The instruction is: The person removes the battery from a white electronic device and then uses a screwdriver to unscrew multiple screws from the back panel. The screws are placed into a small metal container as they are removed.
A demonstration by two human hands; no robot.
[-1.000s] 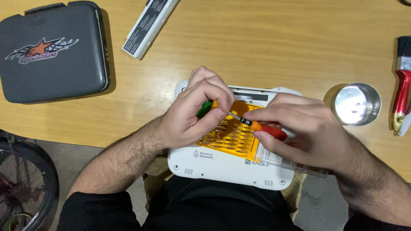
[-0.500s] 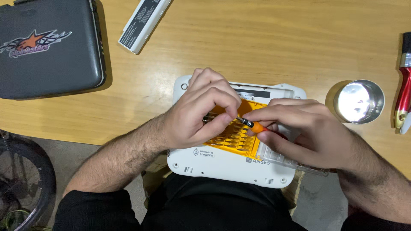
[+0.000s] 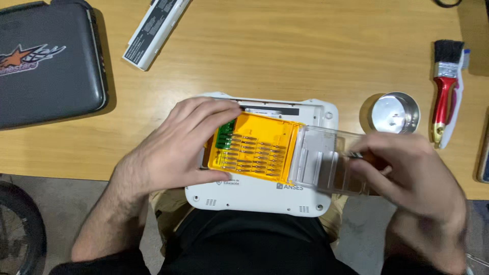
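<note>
- The yellow bit tray (image 3: 257,147) is flat and box-shaped. It holds rows of small metal bits, with a green piece at its left end. It lies on top of the white device (image 3: 265,191).
- The clear lid (image 3: 326,160) is see-through plastic. It is pulled out to the right, half off the tray.
- The white device lies flat at the table's near edge.

This looks like a small electronics repair bench, at home or in a workshop. A plain wooden table (image 3: 285,56) carries a yellow screwdriver-bit case (image 3: 254,147) lying on an overturned white laptop (image 3: 260,196), a removed white battery pack (image 3: 153,30), a red-handled dusting brush (image 3: 444,91), a small round metal tin (image 3: 396,113) and a dark zipped case (image 3: 48,66).
</note>
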